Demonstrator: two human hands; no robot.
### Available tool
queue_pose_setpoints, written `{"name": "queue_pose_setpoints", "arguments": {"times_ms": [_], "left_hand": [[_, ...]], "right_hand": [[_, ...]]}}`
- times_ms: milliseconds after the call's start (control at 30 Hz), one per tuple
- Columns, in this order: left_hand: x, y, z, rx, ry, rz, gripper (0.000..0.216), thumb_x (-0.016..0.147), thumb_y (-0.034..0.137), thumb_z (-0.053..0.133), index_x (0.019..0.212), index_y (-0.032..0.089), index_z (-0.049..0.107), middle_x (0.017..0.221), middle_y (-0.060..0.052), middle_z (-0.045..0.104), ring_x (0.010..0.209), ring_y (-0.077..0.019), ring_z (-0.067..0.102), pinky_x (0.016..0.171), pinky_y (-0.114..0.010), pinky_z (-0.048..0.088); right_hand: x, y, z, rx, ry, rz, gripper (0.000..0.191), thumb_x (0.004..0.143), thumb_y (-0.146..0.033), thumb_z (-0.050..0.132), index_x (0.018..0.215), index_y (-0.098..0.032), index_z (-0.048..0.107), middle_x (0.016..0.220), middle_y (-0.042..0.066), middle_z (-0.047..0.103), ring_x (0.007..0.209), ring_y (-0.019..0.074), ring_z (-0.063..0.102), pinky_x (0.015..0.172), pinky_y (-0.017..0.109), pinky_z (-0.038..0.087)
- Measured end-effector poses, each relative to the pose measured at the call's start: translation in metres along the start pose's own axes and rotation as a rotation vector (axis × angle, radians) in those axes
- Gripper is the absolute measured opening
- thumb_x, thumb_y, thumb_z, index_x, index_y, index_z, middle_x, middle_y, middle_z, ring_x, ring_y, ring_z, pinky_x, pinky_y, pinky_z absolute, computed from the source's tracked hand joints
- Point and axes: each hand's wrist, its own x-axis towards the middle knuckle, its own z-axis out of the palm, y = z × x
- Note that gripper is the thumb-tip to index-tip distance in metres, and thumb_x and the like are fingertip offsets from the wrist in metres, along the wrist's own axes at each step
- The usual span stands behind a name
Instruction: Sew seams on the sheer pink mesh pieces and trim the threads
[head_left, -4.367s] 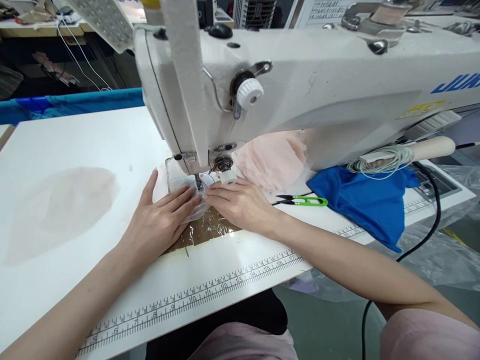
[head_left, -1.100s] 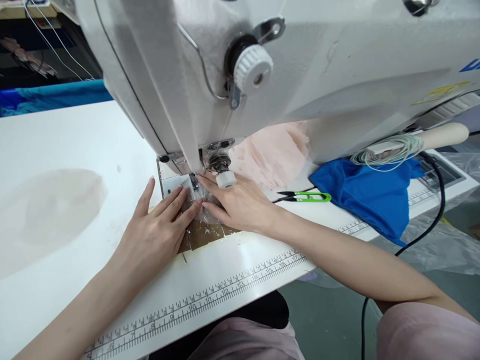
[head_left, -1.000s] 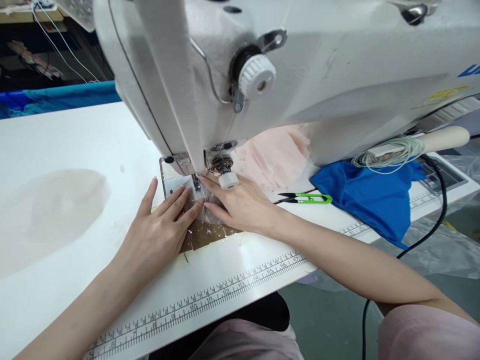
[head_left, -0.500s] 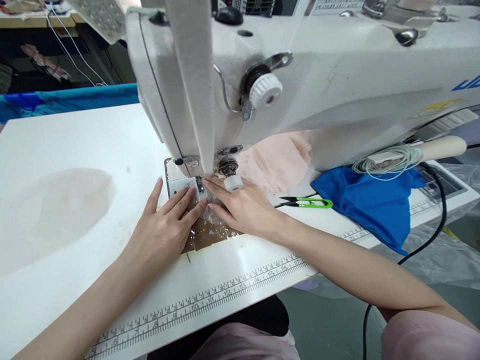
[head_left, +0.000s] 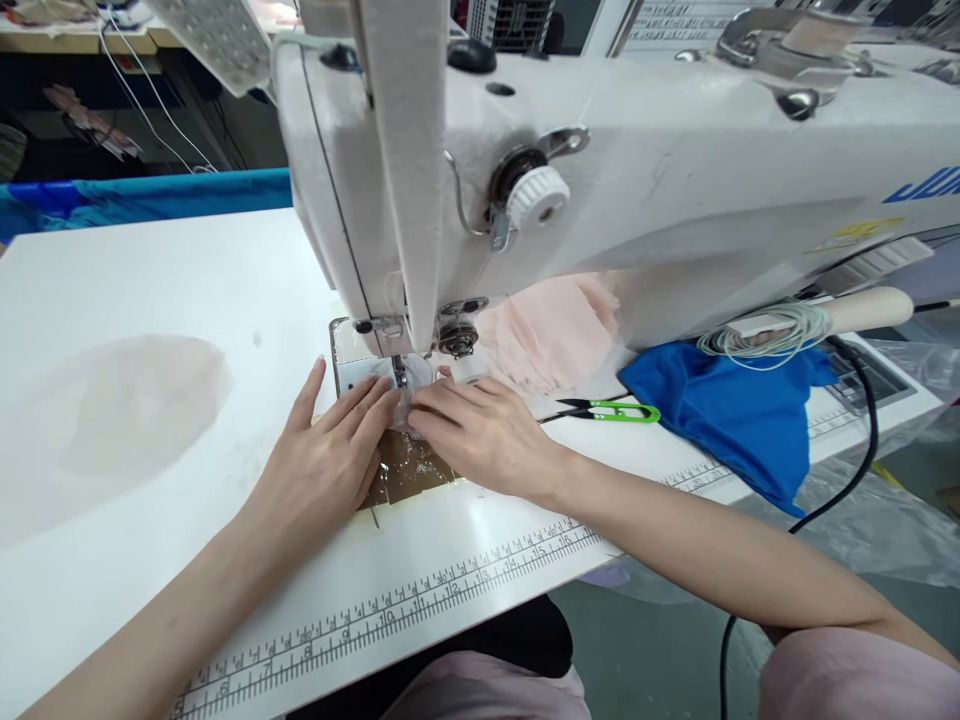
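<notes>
My left hand [head_left: 326, 455] lies flat, fingers stretched out, pressing a small sheer piece of fabric [head_left: 401, 408] against the plate of the white sewing machine [head_left: 600, 190]. My right hand [head_left: 480, 435] rests opposite it, fingers extended and tips on the same sheer piece, just in front of the presser foot [head_left: 398, 372]. The fingertips of both hands almost meet below the needle. Most of the little piece is hidden under the fingers.
Green thread snips [head_left: 611, 410] lie right of my right hand, beside a blue cloth [head_left: 727, 410] and pale pink fabric [head_left: 551, 330] under the machine arm. A sheer fabric piece [head_left: 112, 420] lies at left. A ruler strip [head_left: 390, 610] runs along the white table's front edge. A black cable [head_left: 840, 480] hangs at right.
My right hand has drawn back a little toward me from under the machine head; my left hand stays flat in place. The view has tilted up slightly.
</notes>
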Motion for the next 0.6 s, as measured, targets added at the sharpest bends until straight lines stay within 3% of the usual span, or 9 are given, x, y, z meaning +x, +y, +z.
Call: {"name": "queue_pose_setpoints", "arguments": {"times_ms": [233,600], "left_hand": [[-0.0032,-0.0004,-0.0012,-0.005,0.023,0.008,0.040,0.094,0.010,0.042,0.132,0.007,0.055,0.128,-0.018,0.064,0.120,-0.0294,0.061,0.121,-0.059,0.017],[-0.0005,0.0006,-0.0019,-0.033,0.025,-0.009,0.042,0.094,0.010,0.041,0.134,0.009,0.055,0.130,-0.017,0.063,0.121,-0.0305,0.060,0.119,-0.063,0.022]], "right_hand": [[-0.0015,0.0014,-0.0022,0.034,0.041,-0.060,0.022,0.092,-0.004,0.051,0.085,-0.015,0.069,0.085,0.000,0.074,0.086,0.0132,0.065,0.083,0.027,0.049],[-0.0017,0.0020,-0.0021,0.037,0.002,-0.048,0.027,0.092,-0.003,0.048,0.084,-0.017,0.071,0.087,0.001,0.075,0.086,0.0142,0.066,0.077,0.028,0.051]]}}
